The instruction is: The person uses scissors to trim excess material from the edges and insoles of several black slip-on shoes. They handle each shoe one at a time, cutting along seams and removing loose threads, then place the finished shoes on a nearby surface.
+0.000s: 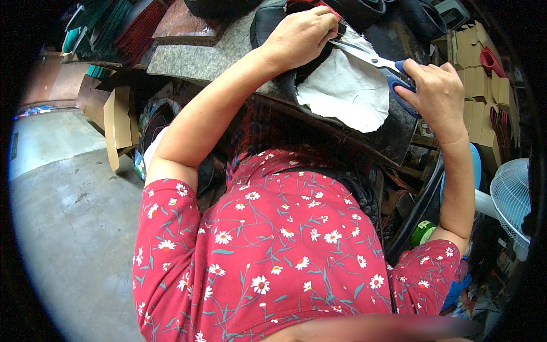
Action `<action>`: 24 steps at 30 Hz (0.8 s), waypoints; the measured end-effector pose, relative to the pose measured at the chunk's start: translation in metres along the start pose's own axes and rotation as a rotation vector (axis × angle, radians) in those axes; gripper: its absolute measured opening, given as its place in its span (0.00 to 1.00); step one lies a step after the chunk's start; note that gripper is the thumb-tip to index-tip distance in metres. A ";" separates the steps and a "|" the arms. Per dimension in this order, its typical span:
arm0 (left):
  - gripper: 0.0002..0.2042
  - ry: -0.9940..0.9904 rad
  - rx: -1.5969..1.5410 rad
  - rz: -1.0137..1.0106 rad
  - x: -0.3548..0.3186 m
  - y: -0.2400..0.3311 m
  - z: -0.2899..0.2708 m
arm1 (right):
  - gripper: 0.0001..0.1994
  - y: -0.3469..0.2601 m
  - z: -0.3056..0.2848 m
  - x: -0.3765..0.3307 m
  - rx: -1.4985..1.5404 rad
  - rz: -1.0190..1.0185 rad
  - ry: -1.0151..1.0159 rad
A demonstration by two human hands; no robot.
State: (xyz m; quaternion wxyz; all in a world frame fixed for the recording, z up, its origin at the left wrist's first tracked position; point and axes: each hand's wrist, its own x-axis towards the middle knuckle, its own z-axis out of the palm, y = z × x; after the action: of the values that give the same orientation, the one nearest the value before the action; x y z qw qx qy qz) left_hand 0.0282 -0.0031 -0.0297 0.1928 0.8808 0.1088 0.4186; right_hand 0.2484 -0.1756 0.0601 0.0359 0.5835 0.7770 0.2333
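My right hand (436, 94) grips a pair of scissors (367, 56) by its blue handles, with fingers and thumb through the loops. The metal blades point left toward the fingertips of my left hand (301, 37). That hand is closed in a pinch on black material (264, 25) with a red part (326, 7) beside it; the exact spot it grips is partly hidden by the fingers. A white cloth-like piece (345, 91) with a frayed edge lies below the blades, next to the black material at the worktable's near edge.
A grey worn slab (191, 61) covers the worktable's left part, with bundles of red cord (139, 34) behind it. Black rounded items (424, 20) are at the back right. Cardboard boxes (473, 74) and a fan (513, 194) stand at right, an open carton (119, 122) at left.
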 end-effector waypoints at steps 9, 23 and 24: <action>0.09 -0.004 0.429 -0.007 -0.029 0.030 -0.080 | 0.15 -0.023 -0.019 -0.018 0.243 0.096 -0.077; 0.22 0.084 0.601 -0.136 -0.058 0.060 -0.063 | 0.16 -0.021 0.009 -0.009 0.223 0.213 -0.172; 0.21 0.006 0.547 -0.046 -0.057 0.061 -0.058 | 0.16 -0.020 0.009 -0.010 0.239 0.217 -0.160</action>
State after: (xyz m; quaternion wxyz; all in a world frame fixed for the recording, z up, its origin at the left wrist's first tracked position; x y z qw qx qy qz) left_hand -0.0506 -0.0633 -0.0098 -0.0430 0.8962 0.2383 0.3718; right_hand 0.2367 -0.1859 0.0422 0.0024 0.6807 0.7264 0.0947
